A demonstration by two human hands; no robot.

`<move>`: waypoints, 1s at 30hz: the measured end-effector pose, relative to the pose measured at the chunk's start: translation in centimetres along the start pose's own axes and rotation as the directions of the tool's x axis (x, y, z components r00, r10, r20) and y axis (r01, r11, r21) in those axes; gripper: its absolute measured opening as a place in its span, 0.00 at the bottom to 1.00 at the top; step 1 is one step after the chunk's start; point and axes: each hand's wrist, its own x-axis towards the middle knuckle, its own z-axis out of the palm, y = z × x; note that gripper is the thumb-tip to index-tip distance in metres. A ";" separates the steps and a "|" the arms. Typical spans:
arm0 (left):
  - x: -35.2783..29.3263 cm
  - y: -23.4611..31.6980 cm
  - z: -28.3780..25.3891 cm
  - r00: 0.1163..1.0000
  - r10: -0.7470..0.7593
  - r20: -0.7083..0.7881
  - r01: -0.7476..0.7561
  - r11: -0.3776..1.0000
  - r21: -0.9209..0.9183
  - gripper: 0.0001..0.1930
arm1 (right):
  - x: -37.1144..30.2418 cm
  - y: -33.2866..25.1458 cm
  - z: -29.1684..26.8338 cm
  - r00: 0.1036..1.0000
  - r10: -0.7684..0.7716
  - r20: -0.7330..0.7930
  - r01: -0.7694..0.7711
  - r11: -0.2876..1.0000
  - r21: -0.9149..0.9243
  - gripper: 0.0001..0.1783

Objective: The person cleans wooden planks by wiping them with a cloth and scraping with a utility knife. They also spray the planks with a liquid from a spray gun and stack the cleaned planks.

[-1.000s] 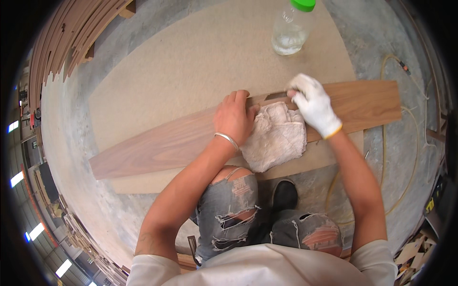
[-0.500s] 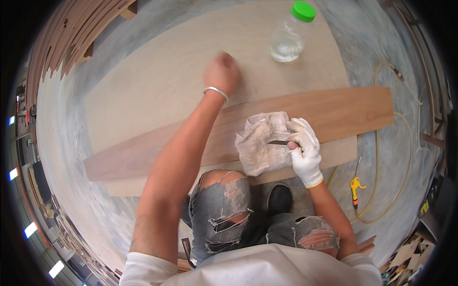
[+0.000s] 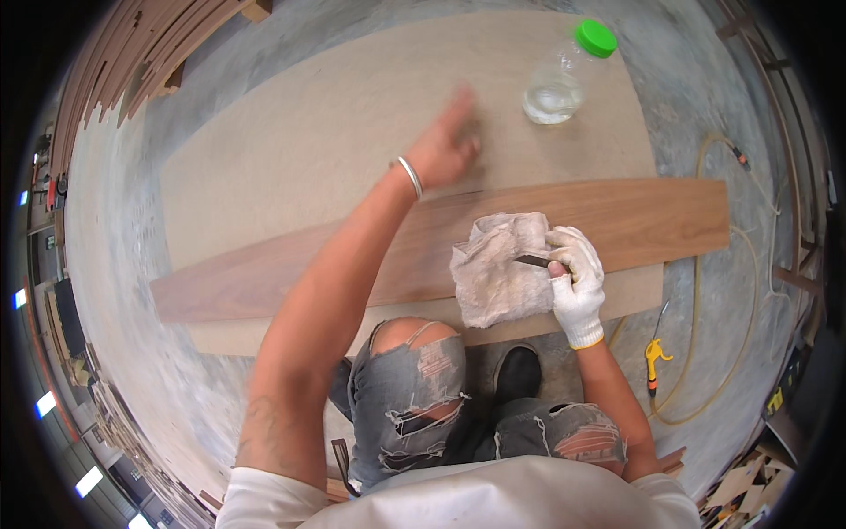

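My left hand (image 3: 448,145), bare with a silver bangle at the wrist, is over the brown sheet (image 3: 291,132), beyond the long wooden board (image 3: 652,212). Its fingers are stretched out, a little smeared by motion, with nothing in them. In a white knit glove, my right hand (image 3: 577,286) is closed round a thin dark strip (image 3: 532,261), like a narrow blade; its bare thumb presses on it. A crumpled whitish cloth (image 3: 498,282) is against the gloved fingers, over the board's near edge. Whether those fingers also grip the cloth is hidden.
A clear jar (image 3: 555,95) with a green lid, part full of clear liquid, stands on the sheet at far right. On the floor at right lie a yellow air blow gun (image 3: 654,357) and its hose (image 3: 756,291). Long wooden strips (image 3: 132,53) are stacked at far left.
My left hand has moved right, toward the jar, and its curled fingers have stretched out. My right hand still grips the dark strip beside the cloth. The view has shifted slightly.
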 end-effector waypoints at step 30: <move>-18.4 -1.0 2.5 0.905 0.072 0.419 -0.246 0.893 0.378 0.33 | -4.6 4.8 4.1 0.940 -0.126 0.316 0.157 0.985 -0.075 0.06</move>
